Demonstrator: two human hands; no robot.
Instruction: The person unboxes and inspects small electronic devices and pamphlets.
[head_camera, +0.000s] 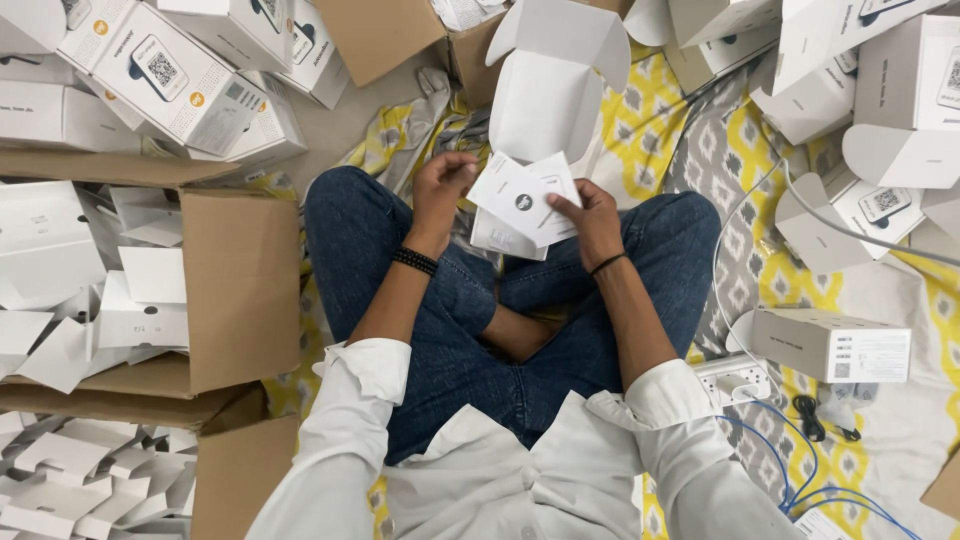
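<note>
Holding white leaflets (520, 200), open white box (548, 95) ahead, brown cartons (235, 290) left

At the centre of the frame the right hand (592, 218) pinches a small stack of white cards (522, 205); the left hand (440, 190) hovers curled just left of them; an open white box (548, 85) stands above; brown cartons of folded white inserts (95, 300) fill the left side; a closed white box (830, 345) lies at lower right on the yellow patterned sheet (650, 130).
</note>
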